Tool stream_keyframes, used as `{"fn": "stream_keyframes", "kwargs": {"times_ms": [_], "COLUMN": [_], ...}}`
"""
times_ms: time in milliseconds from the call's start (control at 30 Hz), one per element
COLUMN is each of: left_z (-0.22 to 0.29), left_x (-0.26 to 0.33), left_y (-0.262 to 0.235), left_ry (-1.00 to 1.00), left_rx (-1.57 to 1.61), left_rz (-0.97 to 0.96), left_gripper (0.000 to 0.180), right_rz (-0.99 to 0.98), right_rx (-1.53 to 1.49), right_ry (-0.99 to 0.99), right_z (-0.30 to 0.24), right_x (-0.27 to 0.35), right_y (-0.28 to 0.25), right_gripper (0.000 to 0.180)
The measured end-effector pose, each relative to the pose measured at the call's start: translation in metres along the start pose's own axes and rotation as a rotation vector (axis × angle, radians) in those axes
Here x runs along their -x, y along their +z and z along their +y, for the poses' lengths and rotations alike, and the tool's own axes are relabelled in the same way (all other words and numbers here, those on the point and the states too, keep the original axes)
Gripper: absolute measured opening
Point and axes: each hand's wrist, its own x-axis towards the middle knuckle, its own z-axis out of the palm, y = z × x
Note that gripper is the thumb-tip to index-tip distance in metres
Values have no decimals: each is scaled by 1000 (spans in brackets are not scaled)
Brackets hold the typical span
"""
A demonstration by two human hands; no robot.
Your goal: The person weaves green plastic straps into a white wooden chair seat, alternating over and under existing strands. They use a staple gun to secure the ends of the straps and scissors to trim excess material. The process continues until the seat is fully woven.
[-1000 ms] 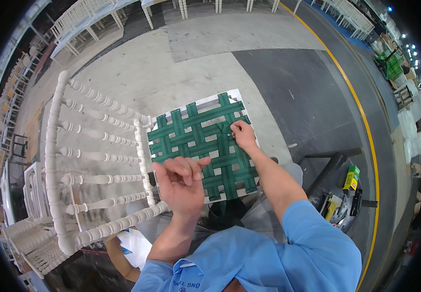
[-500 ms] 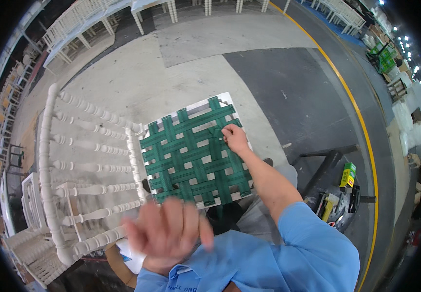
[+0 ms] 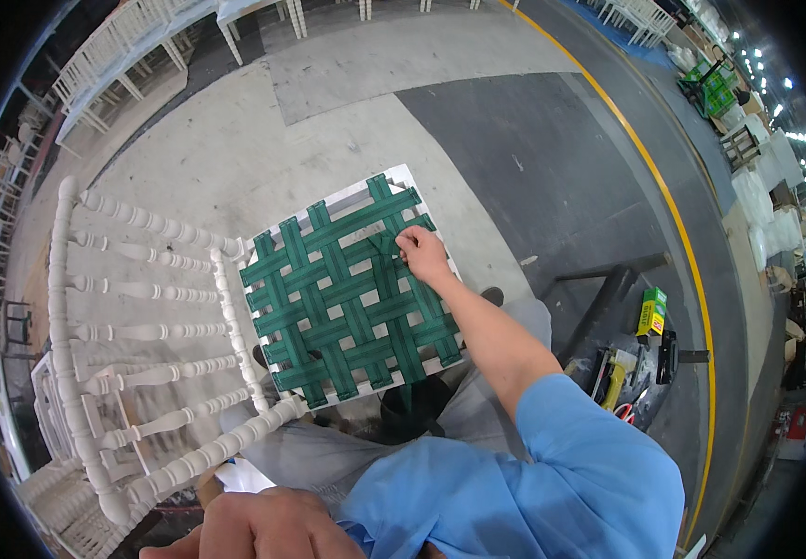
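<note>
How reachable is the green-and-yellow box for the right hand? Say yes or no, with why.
Probably yes: nothing visible covers the green-and-yellow box, though the right hand seems to be pinching a green strap.

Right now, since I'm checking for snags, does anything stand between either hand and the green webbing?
Nothing visible stands between the right hand and the webbing: the hand pinches it. From the left hand, at the lower edge, grey trousers lie between in the picture; whether they would obstruct, I can't tell.
</note>
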Motion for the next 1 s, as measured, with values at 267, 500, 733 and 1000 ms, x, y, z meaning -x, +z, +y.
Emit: {"fn": "stream_keyframes", "kwargs": {"times_ms": [267, 500, 733, 1000], "left_z": [5, 6, 4, 4], "left_x": [4, 9, 7, 10], "left_y": [-1, -7, -10, -10], "left_ry": [-31, -60, -50, -67], "left_rx": [47, 154, 156, 142], "left_rz": [73, 79, 92, 105], "left_gripper": [63, 66, 67, 69], "right_rz": [34, 37, 49, 27], "right_rx": [-7, 10, 65, 49], "right_ry": [24, -18, -39, -27], "right_z": [2, -1, 1, -3], "right_x": [2, 3, 2, 4], "right_y": [-3, -4, -2, -1], "right_gripper": [15, 13, 13, 13]}}
